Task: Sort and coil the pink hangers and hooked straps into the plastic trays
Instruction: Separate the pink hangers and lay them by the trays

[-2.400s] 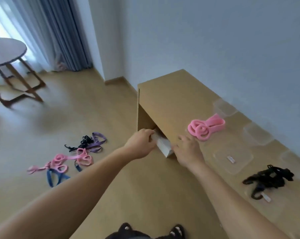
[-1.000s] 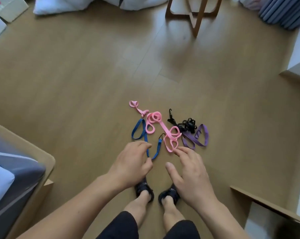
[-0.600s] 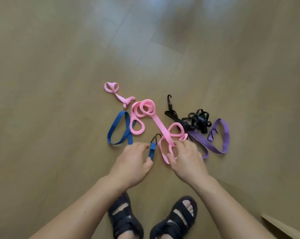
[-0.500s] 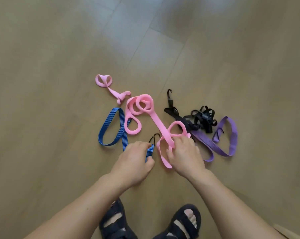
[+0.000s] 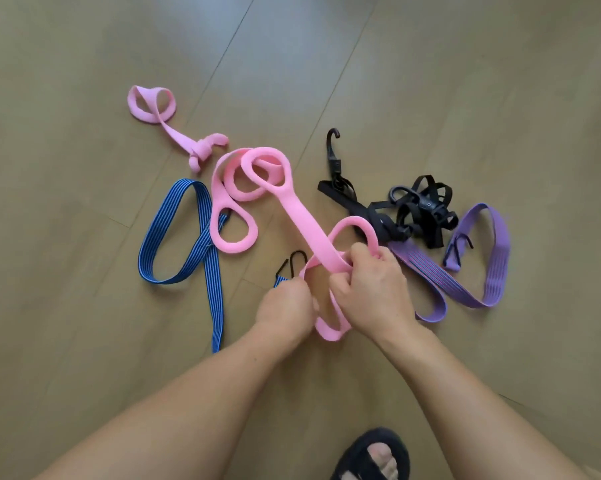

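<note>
Presently on the floor (image 5: 84,105): one mixed lot, unsorted. Positions are given from the long pink hanger (image 5: 302,220).

Item 1. Long pink hanger: a soft band with looped ends, lying diagonally. Its far loops lie flat on the floor and its near loops are gathered up. The right hand (image 5: 371,292) is closed around the near loops and the band. The left hand (image 5: 287,306) is curled on the lower loop of the same end, seemingly pinching it, though its fingertips are hidden under the knuckles. The two-handed hold is judged to serve coiling: one hand anchors the end while the other folds loop over loop, so the piece goes compact to a tray.

Item 2. Small pink hanger (image 5: 174,133): beyond the far loops and to the left, apart and untouched. Same class, so likely the same tray.

Item 3. Blue strap (image 5: 188,237): left of the long pink hanger, passing under its far loop, with its wire hook (image 5: 294,261) just beside the left hand. The overlap is a reason to lift the pink piece clear first.

Item 4. Black straps (image 5: 420,209): to the right, bunched, lying against the near loop.

Item 5. Purple strap (image 5: 493,265): right again, past the black straps, with one end running toward the right hand.

Plastic trays: not in view. Sorting is judged to be at an early stage, as nothing on the floor is coiled.
</note>
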Demonstrator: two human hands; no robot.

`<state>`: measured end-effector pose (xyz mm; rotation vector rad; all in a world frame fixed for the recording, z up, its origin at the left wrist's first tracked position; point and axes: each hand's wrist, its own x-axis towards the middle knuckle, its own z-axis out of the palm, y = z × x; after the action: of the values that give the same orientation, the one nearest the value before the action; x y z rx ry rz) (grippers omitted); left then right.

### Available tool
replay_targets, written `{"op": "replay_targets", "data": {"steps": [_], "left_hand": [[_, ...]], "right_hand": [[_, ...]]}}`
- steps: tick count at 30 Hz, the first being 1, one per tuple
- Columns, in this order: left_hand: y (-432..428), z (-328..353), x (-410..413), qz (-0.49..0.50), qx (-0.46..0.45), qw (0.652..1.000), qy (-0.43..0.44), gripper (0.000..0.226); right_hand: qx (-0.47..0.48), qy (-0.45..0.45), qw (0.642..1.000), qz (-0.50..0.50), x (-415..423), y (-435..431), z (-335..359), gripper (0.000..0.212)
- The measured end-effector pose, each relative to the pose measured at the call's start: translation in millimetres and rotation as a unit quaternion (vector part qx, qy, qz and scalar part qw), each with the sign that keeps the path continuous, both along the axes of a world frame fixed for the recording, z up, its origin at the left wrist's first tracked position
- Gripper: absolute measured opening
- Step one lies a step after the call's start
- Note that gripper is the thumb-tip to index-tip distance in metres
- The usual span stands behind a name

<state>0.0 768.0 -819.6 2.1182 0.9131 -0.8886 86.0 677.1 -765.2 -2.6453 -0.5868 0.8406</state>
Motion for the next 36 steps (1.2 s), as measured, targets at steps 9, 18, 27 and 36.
{"op": "replay_targets", "data": {"steps": [9, 18, 27, 36], "left_hand": [[13, 134, 0, 0.276, -0.11, 0.943, -0.147, 0.024], [1, 415, 14, 0.35, -0.171, 0.879, -0.276, 0.029], [-33, 687, 14, 0.296, -0.317, 0.859, -0.271, 0.026], [-72, 868, -20, 0.032, -0.32, 0.867, -0.381, 0.051]], "right_hand": [[0.126, 0.135, 0.975, -0.123, -7, -7, 99, 0.028], [0.308, 0.229, 0.863, -0.328, -9, -22, 349, 0.023], [0.41, 0.259, 0.801, -0.351, -36, -96, 618, 0.031], [0.48, 0.048, 0.823, -0.301, -99, -150, 802, 0.041]]}}
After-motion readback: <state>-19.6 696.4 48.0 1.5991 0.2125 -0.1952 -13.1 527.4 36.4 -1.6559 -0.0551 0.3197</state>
